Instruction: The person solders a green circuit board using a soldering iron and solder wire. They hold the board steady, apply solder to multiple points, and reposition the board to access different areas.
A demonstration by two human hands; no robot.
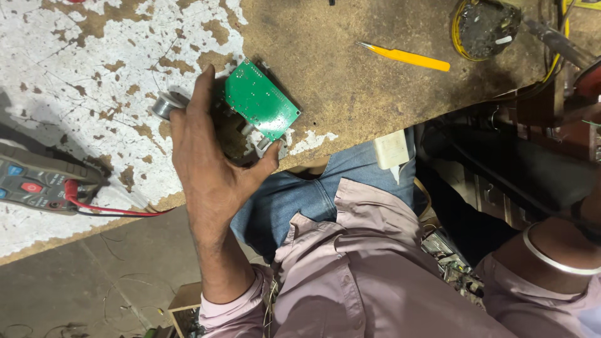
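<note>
- One green circuit board (261, 100) is in our grip, and it sits at the worn edge of the workbench (350, 94), tilted up off the surface.
- Our left hand (210, 159) curls round the board: forefinger along its far edge, thumb hooked under its near corner, fingers half closed on it.
- Three or so metal knobs stick out below the board; one silver knob (164, 103) shows just beside our forefinger, away from the board.
- Our right hand is out of view; only a forearm with one silver bangle (554, 258) shows, well apart from the board, so we cannot tell how it is held.
- As for progress, we judge the board is merely picked up and held; no tool touches it, so any work on it looks undone.
- Counting the rest: one yellow tool (405, 57) lies well beyond the board, one round tin (487, 26) of dark paste past that, and one multimeter (37, 181) with one red lead (113, 209) on the board's other side.
</note>
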